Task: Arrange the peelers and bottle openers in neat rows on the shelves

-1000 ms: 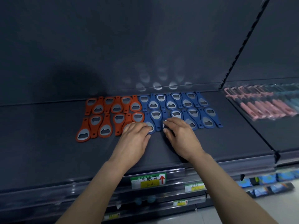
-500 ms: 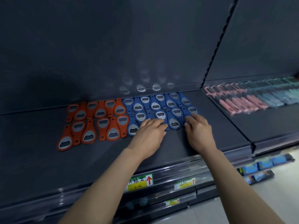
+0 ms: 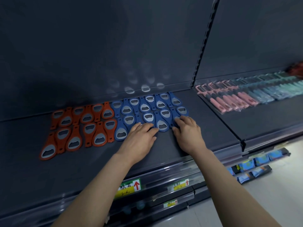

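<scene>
Two rows of blue bottle openers (image 3: 148, 110) lie on the dark shelf (image 3: 205, 128), with two rows of orange bottle openers (image 3: 78, 126) to their left. My left hand (image 3: 139, 140) lies flat, its fingertips touching the front blue row near its middle. My right hand (image 3: 188, 133) has its fingers bent down onto the rightmost opener of the front blue row; whether it pinches that opener is unclear. Pink peelers (image 3: 229, 99) and teal peelers (image 3: 268, 90) lie in rows on the adjoining shelf to the right.
A slotted upright (image 3: 205, 41) divides the two shelf bays. Price labels (image 3: 129, 187) sit on the shelf's front rail. Blue packets (image 3: 260, 163) lie on lower shelves at the right. One orange opener (image 3: 47, 149) sticks out forward of its row.
Both hands have slid right along the front blue row, from the orange-blue border to the row's right end. The camera has turned, so more of the peeler shelf shows.
</scene>
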`<state>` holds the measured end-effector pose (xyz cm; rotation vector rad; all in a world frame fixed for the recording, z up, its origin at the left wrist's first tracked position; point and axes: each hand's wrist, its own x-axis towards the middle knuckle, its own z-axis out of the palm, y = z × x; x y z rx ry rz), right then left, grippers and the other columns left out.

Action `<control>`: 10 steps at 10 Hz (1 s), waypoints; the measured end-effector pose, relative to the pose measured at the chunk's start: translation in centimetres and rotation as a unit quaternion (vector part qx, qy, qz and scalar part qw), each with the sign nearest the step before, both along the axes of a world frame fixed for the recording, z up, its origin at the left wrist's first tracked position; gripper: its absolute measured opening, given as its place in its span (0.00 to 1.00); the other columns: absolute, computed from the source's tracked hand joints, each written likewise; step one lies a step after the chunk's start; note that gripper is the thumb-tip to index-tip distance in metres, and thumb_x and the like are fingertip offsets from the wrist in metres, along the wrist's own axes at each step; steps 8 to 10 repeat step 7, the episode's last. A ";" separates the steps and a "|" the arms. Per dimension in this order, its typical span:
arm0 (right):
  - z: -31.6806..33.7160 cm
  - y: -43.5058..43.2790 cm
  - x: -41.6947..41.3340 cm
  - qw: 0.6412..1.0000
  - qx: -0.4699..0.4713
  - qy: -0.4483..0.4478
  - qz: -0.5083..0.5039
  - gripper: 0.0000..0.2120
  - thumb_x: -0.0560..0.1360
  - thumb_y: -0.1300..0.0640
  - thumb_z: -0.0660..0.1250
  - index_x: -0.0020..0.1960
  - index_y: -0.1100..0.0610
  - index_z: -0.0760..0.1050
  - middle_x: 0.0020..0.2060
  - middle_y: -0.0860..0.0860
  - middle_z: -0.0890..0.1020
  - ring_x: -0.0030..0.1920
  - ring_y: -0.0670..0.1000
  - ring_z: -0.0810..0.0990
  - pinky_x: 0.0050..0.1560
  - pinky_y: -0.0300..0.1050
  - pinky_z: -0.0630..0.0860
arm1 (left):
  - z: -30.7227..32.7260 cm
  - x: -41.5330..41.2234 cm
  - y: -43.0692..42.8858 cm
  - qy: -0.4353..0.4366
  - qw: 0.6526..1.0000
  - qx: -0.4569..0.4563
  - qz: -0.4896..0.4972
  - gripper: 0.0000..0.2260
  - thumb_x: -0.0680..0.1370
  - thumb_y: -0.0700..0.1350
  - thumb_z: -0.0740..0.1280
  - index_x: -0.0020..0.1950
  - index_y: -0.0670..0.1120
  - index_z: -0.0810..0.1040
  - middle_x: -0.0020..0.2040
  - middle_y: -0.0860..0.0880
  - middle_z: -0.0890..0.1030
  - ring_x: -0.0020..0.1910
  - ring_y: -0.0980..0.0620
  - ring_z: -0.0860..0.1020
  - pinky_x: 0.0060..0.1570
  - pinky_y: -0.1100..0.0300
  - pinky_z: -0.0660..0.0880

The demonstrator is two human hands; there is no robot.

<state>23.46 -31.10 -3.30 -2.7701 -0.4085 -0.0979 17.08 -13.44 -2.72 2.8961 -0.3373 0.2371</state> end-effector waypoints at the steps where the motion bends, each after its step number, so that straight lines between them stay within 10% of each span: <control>1: 0.0 -0.1 0.1 1.000 0.008 0.003 0.003 0.19 0.79 0.51 0.58 0.69 0.55 0.67 0.69 0.52 0.67 0.72 0.54 0.59 0.68 0.50 0.58 | 0.2 0.0 0.0 -0.003 1.000 -0.005 0.005 0.18 0.81 0.48 0.56 0.72 0.49 0.66 0.71 0.50 0.66 0.70 0.52 0.63 0.71 0.59 0.45; 10: 1.7 -4.4 -2.1 0.993 0.103 -0.049 -0.017 0.16 0.78 0.55 0.63 0.64 0.59 0.74 0.62 0.54 0.76 0.64 0.55 0.70 0.64 0.49 0.66 | 1.9 -3.9 0.9 -0.098 0.990 -0.088 0.046 0.13 0.76 0.40 0.67 0.60 0.43 0.78 0.57 0.48 0.79 0.58 0.47 0.75 0.62 0.56 0.65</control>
